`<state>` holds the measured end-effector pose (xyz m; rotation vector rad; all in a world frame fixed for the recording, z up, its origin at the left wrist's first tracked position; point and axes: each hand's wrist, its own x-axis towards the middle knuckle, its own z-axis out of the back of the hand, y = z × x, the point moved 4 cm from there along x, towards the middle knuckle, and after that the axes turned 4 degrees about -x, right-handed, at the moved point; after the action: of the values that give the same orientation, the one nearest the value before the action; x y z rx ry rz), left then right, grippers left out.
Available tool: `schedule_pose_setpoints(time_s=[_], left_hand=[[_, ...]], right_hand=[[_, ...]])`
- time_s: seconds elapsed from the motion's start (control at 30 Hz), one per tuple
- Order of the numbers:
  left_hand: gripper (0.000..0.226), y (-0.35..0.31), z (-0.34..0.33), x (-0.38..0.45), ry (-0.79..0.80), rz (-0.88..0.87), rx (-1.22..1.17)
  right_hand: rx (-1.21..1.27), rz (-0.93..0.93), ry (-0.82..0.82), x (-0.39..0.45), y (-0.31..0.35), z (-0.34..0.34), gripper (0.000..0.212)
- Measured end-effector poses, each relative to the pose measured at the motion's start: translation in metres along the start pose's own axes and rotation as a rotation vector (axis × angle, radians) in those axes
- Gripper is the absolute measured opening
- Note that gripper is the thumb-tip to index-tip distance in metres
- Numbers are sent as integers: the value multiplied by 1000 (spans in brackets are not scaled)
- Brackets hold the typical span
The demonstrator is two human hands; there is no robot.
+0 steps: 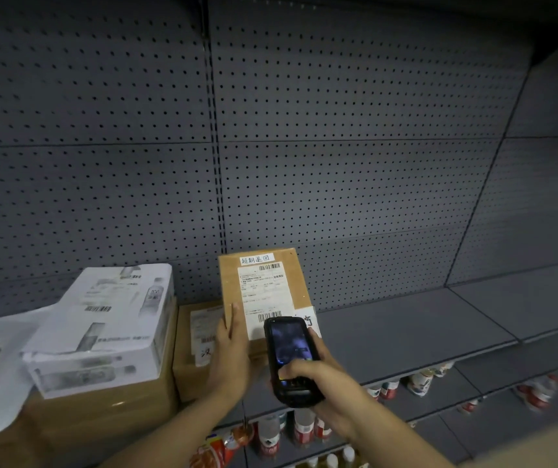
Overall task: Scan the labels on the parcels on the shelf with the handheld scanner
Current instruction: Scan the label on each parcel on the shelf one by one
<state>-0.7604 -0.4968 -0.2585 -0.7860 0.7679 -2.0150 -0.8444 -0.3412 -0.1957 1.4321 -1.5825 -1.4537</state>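
Gripping black slab scanner [291,361], rectangular cardboard parcel [264,292]

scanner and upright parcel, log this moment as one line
right hand: grips scanner, aimed at label | left hand: flat on upright parcel, steadying | shelf: more parcels to the left

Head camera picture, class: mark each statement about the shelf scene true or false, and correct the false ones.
1. The right hand holds the handheld scanner. True.
2. The left hand grips a bottle. False: it rests flat against the upright brown parcel.
3. The upright brown parcel carries a white label with barcodes. True.
4. The scanner's screen faces the pegboard. False: it faces the camera.
5. The white printed box sits right of the upright parcel. False: left.
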Motion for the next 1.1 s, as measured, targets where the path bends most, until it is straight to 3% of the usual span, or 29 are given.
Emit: schedule_pose_setpoints(time_s=[0.13,0.37,0.6,1.1], left_hand=[[85,0,-14,25,24,-82,20],[83,6,-47,50,145,44,56],[106,-1,-83,65,258,154,-6],[104,5,-166,98,285,293,-74]], right_hand=[[50,0,-95,17,1,8,71],[138,22,-270,40,-5,32,72],[162,21,-305,49,-5,63,67],[42,-98,-251,103,9,145,76]])
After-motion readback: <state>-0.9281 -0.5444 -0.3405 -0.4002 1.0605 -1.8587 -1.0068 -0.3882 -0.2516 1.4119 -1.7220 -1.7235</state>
